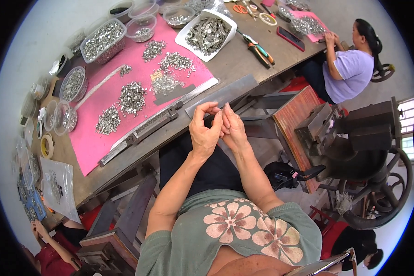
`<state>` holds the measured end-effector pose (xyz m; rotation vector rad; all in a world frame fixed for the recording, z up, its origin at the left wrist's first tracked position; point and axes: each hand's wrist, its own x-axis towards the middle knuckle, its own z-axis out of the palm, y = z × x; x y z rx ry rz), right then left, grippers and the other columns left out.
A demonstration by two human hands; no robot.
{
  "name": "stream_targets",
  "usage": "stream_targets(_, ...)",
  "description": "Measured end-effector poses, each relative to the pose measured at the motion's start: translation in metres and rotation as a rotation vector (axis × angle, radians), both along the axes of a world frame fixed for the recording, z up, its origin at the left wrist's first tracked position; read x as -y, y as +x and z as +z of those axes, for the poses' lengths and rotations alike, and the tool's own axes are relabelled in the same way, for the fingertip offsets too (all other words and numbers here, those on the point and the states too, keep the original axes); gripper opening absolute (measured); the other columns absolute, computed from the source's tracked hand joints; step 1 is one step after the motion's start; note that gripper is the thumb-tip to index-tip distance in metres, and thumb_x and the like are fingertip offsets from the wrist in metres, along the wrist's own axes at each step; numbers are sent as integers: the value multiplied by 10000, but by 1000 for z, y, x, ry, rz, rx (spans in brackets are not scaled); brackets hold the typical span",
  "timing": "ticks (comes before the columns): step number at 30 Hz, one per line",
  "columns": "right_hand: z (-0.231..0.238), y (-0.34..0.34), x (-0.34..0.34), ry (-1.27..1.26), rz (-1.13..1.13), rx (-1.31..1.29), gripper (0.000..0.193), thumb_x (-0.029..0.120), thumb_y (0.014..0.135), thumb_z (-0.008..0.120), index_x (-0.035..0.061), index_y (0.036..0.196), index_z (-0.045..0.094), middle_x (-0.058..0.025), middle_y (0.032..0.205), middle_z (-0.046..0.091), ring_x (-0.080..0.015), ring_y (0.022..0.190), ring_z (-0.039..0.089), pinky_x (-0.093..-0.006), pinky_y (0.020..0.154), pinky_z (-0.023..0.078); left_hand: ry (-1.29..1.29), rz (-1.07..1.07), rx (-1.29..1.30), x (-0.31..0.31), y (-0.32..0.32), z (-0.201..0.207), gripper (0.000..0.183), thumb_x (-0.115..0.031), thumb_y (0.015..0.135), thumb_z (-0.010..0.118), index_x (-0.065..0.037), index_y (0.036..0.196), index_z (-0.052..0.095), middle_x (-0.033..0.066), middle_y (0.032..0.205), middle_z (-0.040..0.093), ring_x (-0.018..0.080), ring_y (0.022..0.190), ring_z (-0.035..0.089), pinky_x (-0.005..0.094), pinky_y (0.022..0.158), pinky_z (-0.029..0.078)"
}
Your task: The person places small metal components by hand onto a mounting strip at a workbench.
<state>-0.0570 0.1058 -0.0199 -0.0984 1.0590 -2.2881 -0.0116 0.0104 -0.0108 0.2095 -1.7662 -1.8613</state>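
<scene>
Head view: a bare left grip (204,131) and right grip (235,124) are hovering side by side above the lap at the worktop's (237,66) near edge, fingers curling inward and tips appearing to meet. Whether they are pinching a small piece is impossible to make out, the fingers hiding the gap.

Just beyond the fingertips, a flat grey metal plate (237,90) is lying on the worktop, its long axis running from near left to far right. Fingers are overlapping its near-left part from the camera's angle; contact is not showing clearly.

Left of both grips, a dark metal rail (154,123) is stretching roughly parallel to the plate along a pink mat (89,152), the left grip being the nearer.

Past the rail, a mound of small silvery parts (132,98) is sitting on the mat. Farther ahead, a white tray (181,40) is holding more metal pieces, while pliers (259,55) are resting ahead and to the right. Well off to the right, a co-worker (352,73) in lilac is sitting at the worktop.
</scene>
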Motion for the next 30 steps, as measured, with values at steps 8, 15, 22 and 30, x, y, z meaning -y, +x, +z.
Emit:
stream_targets(8,-6,0,0,-48,6,33,537,437,1028,436,152,574,406,34,521,363,-74,452,351,-234,426,335,205,-104,16,-1,-1,0,256,-5,880,649,14,1124,575,64,919,625,80,666,596,218,515,492)
stream_targets(15,-7,0,-1,-51,18,71,514,433,1026,442,132,609,435,30,520,359,-76,438,344,-238,421,330,190,-236,162,12,-4,3,204,-46,896,643,39,1081,632,61,841,599,86,603,598,225,478,488)
stream_targets(22,-6,2,-1,28,18,70,527,463,1019,434,137,606,415,30,496,337,-90,427,346,-245,420,329,216,-289,253,12,-2,17,140,-50,912,610,51,1001,647,58,807,594,89,572,616,225,465,491)
stream_targets(30,-4,0,-3,-131,104,79,547,476,1030,384,159,585,368,35,474,316,-93,419,327,-246,417,311,241,-272,181,11,-2,16,147,-50,925,589,53,1014,645,48,803,597,96,560,620,223,461,498)
